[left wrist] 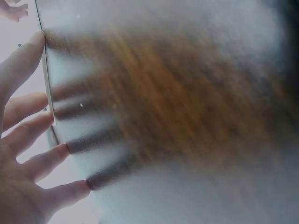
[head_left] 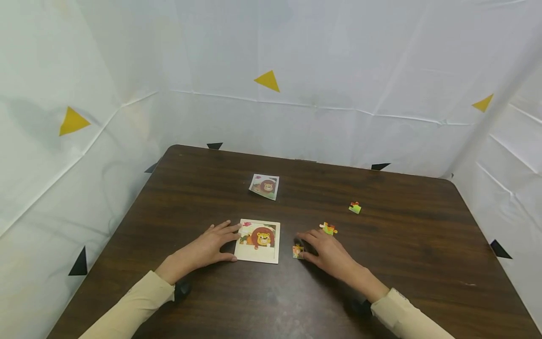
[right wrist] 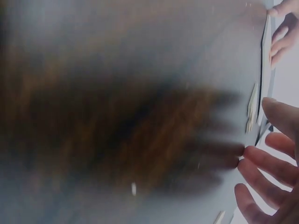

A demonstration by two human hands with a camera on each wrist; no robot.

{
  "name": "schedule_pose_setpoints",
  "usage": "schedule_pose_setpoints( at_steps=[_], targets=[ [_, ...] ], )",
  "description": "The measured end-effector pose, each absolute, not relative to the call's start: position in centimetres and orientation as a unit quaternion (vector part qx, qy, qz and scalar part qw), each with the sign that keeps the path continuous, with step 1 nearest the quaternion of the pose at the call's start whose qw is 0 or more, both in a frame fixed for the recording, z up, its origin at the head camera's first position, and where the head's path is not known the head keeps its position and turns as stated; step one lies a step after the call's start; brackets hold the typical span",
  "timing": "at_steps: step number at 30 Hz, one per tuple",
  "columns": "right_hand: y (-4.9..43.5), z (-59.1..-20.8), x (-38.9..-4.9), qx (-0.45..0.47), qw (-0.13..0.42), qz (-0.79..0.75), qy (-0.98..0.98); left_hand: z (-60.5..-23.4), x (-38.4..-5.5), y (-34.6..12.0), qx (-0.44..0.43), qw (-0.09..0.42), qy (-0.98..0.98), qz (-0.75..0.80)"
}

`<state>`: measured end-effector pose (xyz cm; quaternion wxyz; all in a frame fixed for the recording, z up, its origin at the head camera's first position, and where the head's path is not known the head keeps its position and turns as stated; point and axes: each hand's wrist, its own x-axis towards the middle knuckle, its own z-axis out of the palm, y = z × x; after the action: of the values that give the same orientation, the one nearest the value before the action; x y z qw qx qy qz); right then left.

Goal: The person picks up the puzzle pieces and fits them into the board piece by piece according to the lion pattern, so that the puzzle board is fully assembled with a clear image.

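A square puzzle board [head_left: 258, 254] lies on the table, its upper half filled with a lion picture and its lower half bare and pale. My left hand [head_left: 216, 244] is spread at the board's left side, thumb and fingertips at its edge; the left wrist view shows those fingers [left wrist: 44, 168] fairly straight. To the right of the board is a loose puzzle piece [head_left: 297, 252], flat on the table. Over it reaches my right hand [head_left: 328, 251], thumb and fingers apart around the piece. In the right wrist view, the thumb is beside the piece [right wrist: 252, 105], and two fingertips touch the tabletop.
Two more puzzle pieces lie right of the board: one [head_left: 328, 229] just beyond my right hand, another [head_left: 355, 207] farther back. A small card with the lion picture [head_left: 265, 186] sits behind the board. White sheeting [head_left: 322, 56] encloses the dark wooden table [head_left: 211, 174].
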<state>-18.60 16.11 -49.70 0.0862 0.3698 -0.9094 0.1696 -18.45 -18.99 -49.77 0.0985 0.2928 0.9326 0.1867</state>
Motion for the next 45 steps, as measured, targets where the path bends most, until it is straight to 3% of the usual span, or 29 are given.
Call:
schedule_pose_setpoints(
  at_steps=[14, 26, 37, 45],
  targets=[
    [15.5, -50.1, -17.7, 0.399, 0.047, 0.203, -0.893, -49.7, -18.3, -19.0, 0.293, 0.096, 0.932, 0.188],
    [15.3, -50.5, -18.2, 0.458, 0.101, 0.197, -0.861, -49.5, -18.4, -19.0, 0.293, 0.100, 0.932, 0.188],
    [15.0, -50.5, -18.3, 0.455, 0.136, 0.198, -0.857, -49.8, -18.4, -19.0, 0.291, 0.098, 0.933, 0.185],
    [14.6, -49.9, -18.7, 0.459, 0.137, 0.245, -0.843, -49.7, -18.4, -19.0, 0.292, 0.099, 0.933, 0.185]
  ],
)
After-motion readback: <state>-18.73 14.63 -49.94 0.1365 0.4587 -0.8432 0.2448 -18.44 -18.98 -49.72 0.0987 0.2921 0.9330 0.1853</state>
